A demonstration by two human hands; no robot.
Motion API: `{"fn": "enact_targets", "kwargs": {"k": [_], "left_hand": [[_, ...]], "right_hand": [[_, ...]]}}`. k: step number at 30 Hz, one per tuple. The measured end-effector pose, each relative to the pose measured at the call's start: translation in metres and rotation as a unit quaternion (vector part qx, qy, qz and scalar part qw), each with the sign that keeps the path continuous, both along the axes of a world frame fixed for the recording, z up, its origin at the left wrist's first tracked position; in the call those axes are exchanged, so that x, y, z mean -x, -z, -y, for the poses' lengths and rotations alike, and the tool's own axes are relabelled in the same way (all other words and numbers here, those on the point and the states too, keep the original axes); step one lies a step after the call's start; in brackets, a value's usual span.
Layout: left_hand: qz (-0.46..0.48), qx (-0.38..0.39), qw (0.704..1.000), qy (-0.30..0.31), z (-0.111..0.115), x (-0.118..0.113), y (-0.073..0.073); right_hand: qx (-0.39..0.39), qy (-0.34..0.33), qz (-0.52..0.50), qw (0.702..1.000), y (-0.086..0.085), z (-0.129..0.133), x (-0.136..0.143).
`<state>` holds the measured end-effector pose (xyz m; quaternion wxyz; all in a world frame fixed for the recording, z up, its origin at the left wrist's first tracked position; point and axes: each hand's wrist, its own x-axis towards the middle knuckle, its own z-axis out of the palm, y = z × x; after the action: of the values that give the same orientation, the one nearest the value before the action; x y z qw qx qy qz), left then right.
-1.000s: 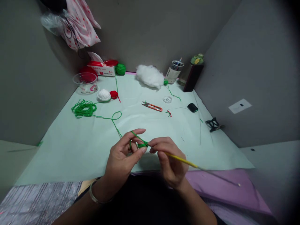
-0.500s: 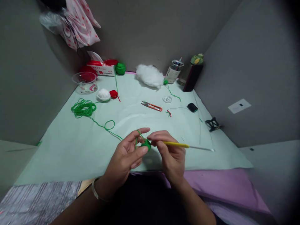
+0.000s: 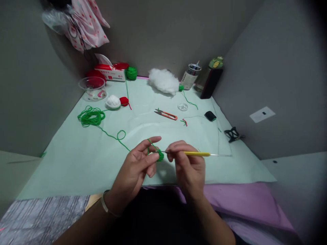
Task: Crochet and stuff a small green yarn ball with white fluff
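Observation:
My left hand [image 3: 136, 163] pinches a small green crocheted piece [image 3: 160, 156] between thumb and fingers, with green yarn looped over its raised index finger. In my right hand [image 3: 190, 166] is a crochet hook [image 3: 196, 153] with a yellow handle, gripped like a pen. The hook's thin metal tip reaches left to the green piece. From my left hand the green strand runs back to a loose coil of green yarn [image 3: 91, 116] on the table's left side.
Orange thread snips [image 3: 166, 114] lie mid-table on the pale green cloth [image 3: 76, 163]. Behind are white stuffing [image 3: 163, 81], a tissue box [image 3: 112, 74], a green yarn ball [image 3: 131, 73], a pen can [image 3: 190, 77] and a bottle [image 3: 212, 78]. A clear tub [image 3: 93, 92] stands left, a black clip [image 3: 233, 134] right.
My right hand has moved slightly right with the hook, and more of its metal tip shows at the green piece. The hook lies more level. My left hand has shifted slightly left.

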<state>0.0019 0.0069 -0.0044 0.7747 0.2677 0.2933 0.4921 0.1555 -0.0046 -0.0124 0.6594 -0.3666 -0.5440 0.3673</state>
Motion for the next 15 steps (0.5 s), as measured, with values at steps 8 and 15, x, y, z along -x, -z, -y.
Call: {"fn": "enact_targets", "kwargs": {"k": [8, 15], "left_hand": [[-0.103, -0.063, 0.993, 0.005, 0.0057, 0.0029, 0.0038], [-0.123, -0.082, 0.989, -0.017, 0.0023, 0.008, 0.0045]], "right_hand": [[0.099, -0.052, -0.101, 0.989, 0.0006, -0.0004, -0.002], [0.105, -0.093, -0.11, 0.984, -0.0022, -0.0014, -0.0059]]}}
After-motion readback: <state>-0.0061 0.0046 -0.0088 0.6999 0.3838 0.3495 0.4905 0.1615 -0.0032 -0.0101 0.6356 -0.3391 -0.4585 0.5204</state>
